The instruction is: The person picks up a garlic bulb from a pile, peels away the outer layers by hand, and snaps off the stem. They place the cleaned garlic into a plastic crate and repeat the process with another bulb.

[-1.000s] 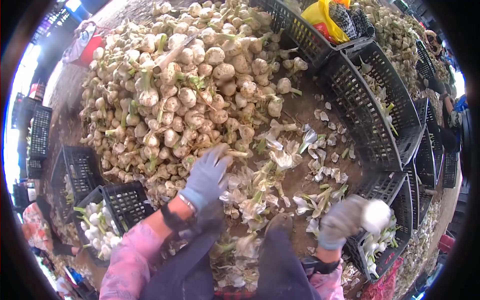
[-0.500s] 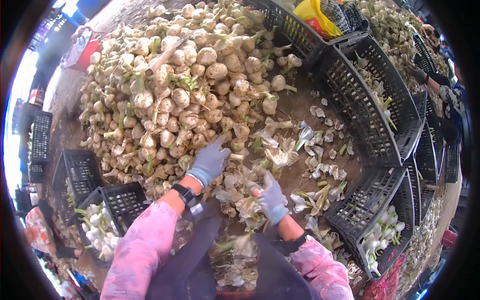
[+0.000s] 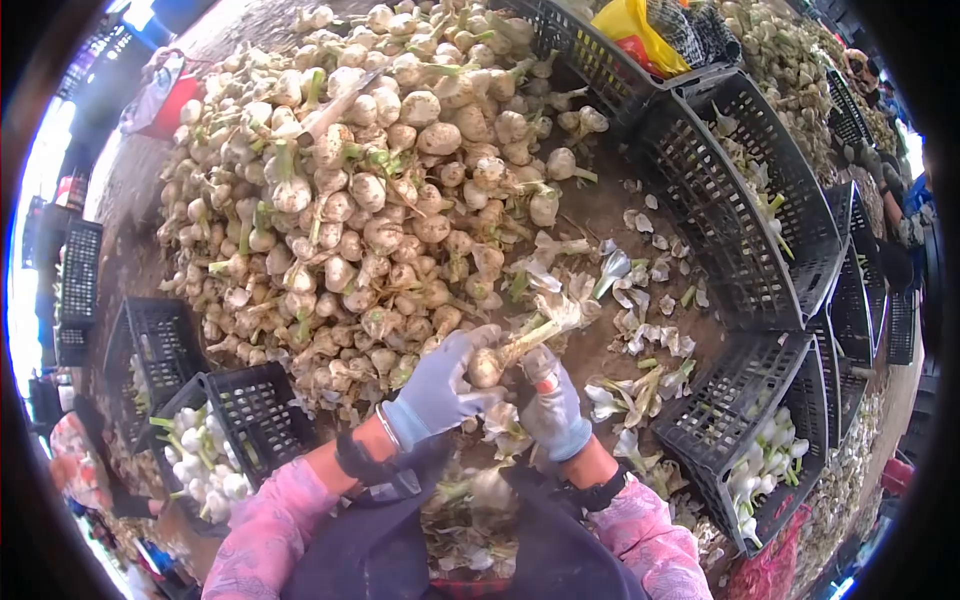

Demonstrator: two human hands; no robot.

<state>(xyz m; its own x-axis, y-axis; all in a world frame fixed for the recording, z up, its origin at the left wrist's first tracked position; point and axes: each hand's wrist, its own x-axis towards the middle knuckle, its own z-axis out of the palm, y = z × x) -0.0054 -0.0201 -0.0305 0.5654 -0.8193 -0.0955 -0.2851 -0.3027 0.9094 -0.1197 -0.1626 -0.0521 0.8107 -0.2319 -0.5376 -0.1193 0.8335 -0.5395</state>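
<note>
My left hand (image 3: 450, 385), in a grey glove, is closed around a soil-marked garlic bulb (image 3: 485, 368). The bulb's long pale stem (image 3: 530, 340) points up and to the right. Close beside the bulb and just under the stem is my right hand (image 3: 553, 408), also gloved, its fingers curled. A small red-orange patch shows at its thumb; what lies in its grip is hidden. Ahead rises a large heap of untrimmed garlic (image 3: 370, 190). Peeled skins and stem scraps (image 3: 480, 500) lie between my legs.
Black crates stand around me: one with white garlic bulbs (image 3: 200, 460) at left, another with trimmed bulbs (image 3: 770, 460) at right, and a tall crate (image 3: 720, 200) behind it. A yellow bag (image 3: 635, 35) rests at the back. A person's arm (image 3: 890, 185) shows far right.
My left hand has come back from the heap's edge toward me with a garlic bulb. My right hand has shifted slightly right and down, and the two hands are now close together.
</note>
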